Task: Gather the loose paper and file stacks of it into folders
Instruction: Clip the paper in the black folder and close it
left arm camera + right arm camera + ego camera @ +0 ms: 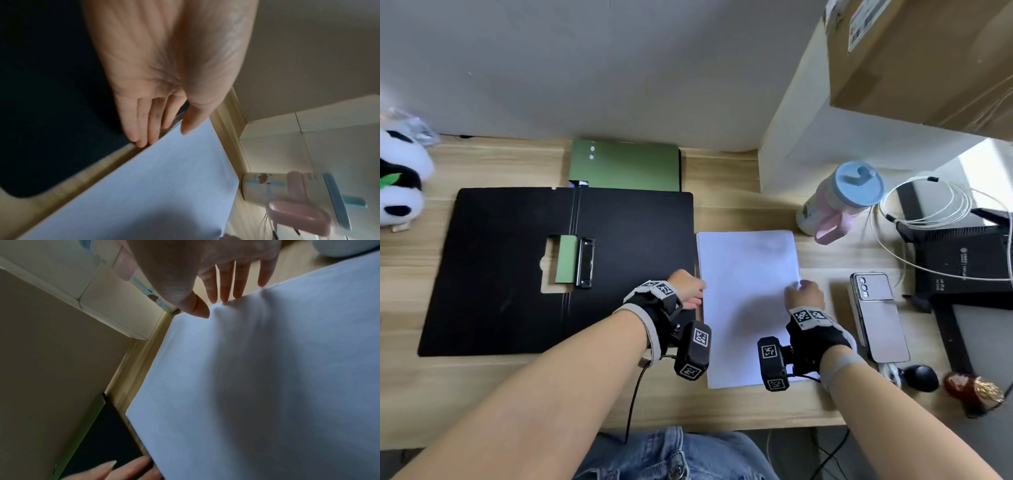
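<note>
A stack of white paper [748, 301] lies flat on the wooden desk, just right of an open black folder [510, 274] with a metal clip [585, 262] at its spine. My left hand [690, 291] is at the stack's left edge. In the left wrist view its straight fingers [141, 141] touch that edge of the paper [164, 186] and the thumb lies over the top sheet. My right hand [803, 291] is at the right edge. There the thumb and fingers [225, 293] pinch the paper [257, 386], which buckles into a small ridge. A closed green folder [626, 166] lies behind the black one.
A pastel bottle [839, 202] stands just beyond the paper's far right corner. A phone [878, 317] lies right of the stack, with a black router [969, 263] and white cable beyond it. A panda plush [399, 181] sits far left. A cardboard box [921, 58] rests on a white shelf unit.
</note>
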